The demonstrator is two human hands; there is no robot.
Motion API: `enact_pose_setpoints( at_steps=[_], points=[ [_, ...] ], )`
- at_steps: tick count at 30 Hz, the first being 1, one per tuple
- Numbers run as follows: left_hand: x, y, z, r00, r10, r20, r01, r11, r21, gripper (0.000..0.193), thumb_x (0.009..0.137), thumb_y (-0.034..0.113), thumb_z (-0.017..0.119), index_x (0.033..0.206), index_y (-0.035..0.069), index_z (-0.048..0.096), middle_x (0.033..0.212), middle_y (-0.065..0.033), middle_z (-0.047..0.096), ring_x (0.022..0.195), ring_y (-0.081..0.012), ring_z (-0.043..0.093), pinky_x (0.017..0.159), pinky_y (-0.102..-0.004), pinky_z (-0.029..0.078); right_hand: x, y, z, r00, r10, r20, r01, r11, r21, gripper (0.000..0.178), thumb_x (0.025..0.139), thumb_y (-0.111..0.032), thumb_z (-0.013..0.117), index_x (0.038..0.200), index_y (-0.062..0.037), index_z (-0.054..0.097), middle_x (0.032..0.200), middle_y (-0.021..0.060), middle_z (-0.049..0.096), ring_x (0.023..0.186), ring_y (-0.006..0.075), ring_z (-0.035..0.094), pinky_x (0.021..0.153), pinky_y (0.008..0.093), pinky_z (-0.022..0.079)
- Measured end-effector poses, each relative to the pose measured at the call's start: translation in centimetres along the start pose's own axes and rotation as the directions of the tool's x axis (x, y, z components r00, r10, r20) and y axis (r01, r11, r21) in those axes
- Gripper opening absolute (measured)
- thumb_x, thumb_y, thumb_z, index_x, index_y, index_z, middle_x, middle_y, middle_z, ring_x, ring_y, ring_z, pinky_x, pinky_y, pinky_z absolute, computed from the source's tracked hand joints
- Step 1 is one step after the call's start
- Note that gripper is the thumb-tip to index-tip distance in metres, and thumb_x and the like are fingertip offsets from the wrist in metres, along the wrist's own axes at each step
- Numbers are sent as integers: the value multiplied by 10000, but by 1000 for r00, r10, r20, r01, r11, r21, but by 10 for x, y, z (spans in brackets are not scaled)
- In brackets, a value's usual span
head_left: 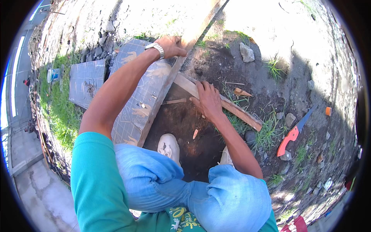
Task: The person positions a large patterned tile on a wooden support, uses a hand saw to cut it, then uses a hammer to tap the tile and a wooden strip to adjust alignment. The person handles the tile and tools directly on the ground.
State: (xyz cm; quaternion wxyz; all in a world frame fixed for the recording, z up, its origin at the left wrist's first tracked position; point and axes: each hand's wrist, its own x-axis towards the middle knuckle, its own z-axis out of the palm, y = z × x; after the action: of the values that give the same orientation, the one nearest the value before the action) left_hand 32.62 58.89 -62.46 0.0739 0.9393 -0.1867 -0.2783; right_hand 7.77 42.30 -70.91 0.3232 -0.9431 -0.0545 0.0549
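Note:
A long wooden batten (166,87) runs from the far middle down toward my shoes, along the right edge of a dark printed board (129,96). My left hand (172,46), with a metal watch on its wrist, grips the far part of this batten. A shorter piece of wood (237,110) meets the long one at an angle and points to the right. Fingers over its top and thumb on the near side, my right hand (208,100) holds the short piece close to where the two meet. My left fingertips are partly hidden.
On the right lies a handsaw (290,140) with an orange handle, near an orange cap-like object (328,111). Stones (246,52), wood offcuts (242,92) and grass surround the work. A second dark board (87,83) and a small bucket (53,75) are at left.

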Motion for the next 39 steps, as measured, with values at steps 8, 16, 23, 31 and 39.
enact_pose_setpoints(
  at_steps=[8, 16, 23, 31, 39],
  points=[
    [3, -33, 3, 989, -19, -144, -4, 988, -154, 921, 892, 762, 705, 1407, 0, 668, 1330, -264, 720, 1243, -390, 694, 1055, -453, 548, -63, 60, -66, 933, 257, -251, -184, 941, 283, 672, 982, -354, 765, 1497, 11, 535, 1478, 222, 547, 1364, 407, 547, 1157, 512, 439],
    [-15, -123, -9, 912, 24, -408, -124, 968, -220, 673, 1040, 544, 645, 1448, 10, 605, 1400, -242, 678, 1313, -368, 643, 1123, -462, 491, -286, 220, -143, 276, 646, -712, -812, 553, 186, 540, 971, -247, 771, 1397, 29, 588, 1341, 260, 579, 1192, 412, 628, 1029, 501, 507],
    [-35, -116, 11, 942, 65, -328, -71, 997, -6, 842, 1017, 609, 656, 1601, 34, 461, 1612, -288, 481, 1526, -420, 430, 1255, -510, 345, -374, 267, -126, 386, 728, -567, -894, 446, -36, 584, 930, -310, 807, 1382, 0, 605, 1299, 272, 602, 1209, 468, 602, 1005, 547, 509],
    [-64, -62, 24, 976, -19, -215, -3, 995, -102, 957, 1006, 634, 645, 1663, 22, 313, 1652, -307, 369, 1559, -465, 344, 1281, -554, 288, -365, 293, -126, 470, 782, -410, -880, 383, -279, 594, 852, -363, 845, 1307, -36, 649, 1224, 258, 665, 1148, 480, 630, 973, 586, 509],
    [-88, -19, 99, 904, -191, -383, 221, 975, 35, 1020, 1002, 691, 560, 1724, 79, 180, 1793, -196, 156, 1652, -432, 132, 1279, -709, 97, -331, 267, -169, 183, 974, -133, -234, 174, 957, 331, 931, -127, 706, 1227, -21, 605, 1080, 82, 650, 967, 198, 637, 893, 396, 560]
  ],
)
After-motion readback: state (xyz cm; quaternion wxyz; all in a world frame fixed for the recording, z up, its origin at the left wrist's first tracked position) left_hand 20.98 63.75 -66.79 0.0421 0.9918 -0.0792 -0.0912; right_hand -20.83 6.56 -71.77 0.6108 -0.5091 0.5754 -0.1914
